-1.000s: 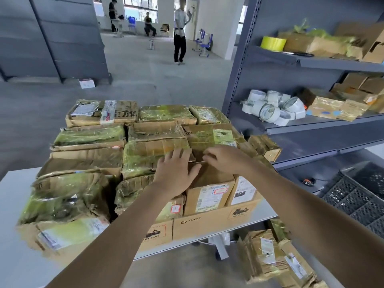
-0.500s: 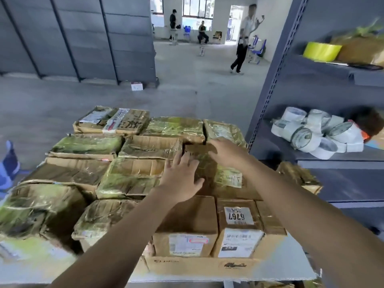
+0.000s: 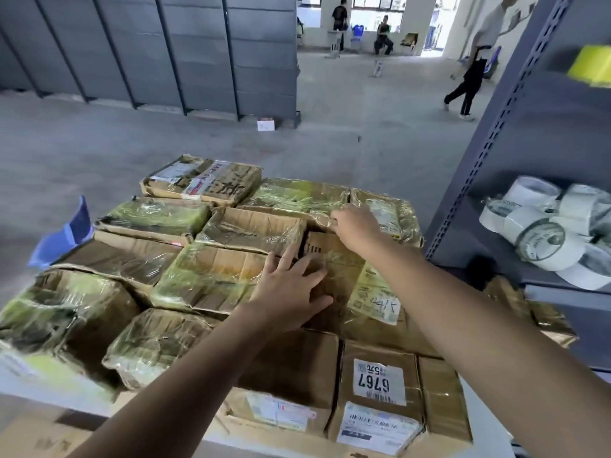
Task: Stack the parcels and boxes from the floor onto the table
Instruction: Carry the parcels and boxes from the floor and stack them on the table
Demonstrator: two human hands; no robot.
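Rows of parcels (image 3: 231,276) crowd the tabletop (image 3: 487,421), with a labelled box (image 3: 377,388) at the near edge. The shelf rack (image 3: 515,104) stands to their right, tape rolls (image 3: 542,239) on its shelf. Far left, behind the pile, is possibly a chair (image 3: 62,236).

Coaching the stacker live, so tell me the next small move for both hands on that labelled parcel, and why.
Probably press the labelled parcel down until it sits snug against the neighbouring parcels, then let go. The left hand lies flat on its near top and the right hand curls over its far edge, so it looks placed but not yet released.
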